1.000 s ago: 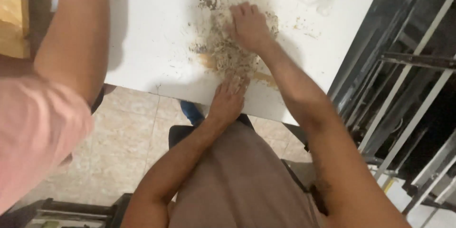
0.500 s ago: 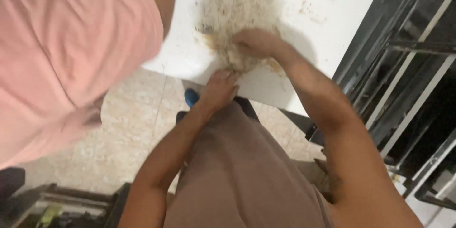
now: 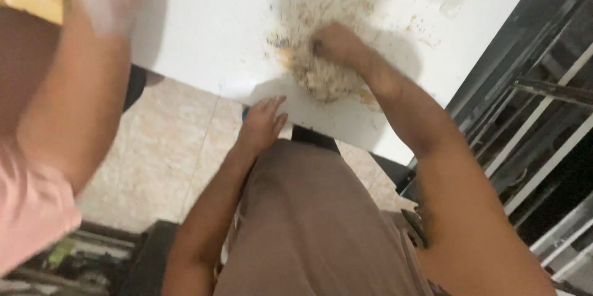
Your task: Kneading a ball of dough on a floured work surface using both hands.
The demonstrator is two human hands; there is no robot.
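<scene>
- The right hand (image 3: 333,46) is pressed, fingers curled, onto a crumbly brown heap (image 3: 324,77) — nothing is gripped.
- The left hand (image 3: 264,120) is held open at the desk (image 3: 204,30) edge, just below the heap.

The right hand (image 3: 336,46) is motion-blurred, its fingers (image 3: 318,46) indistinct in the crumbly heap (image 3: 321,77). The counter's (image 3: 210,30) far edge is cut off.

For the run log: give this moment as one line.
right hand: on crumb pile | left hand: open, below white table edge | other person's arm: at left
</scene>
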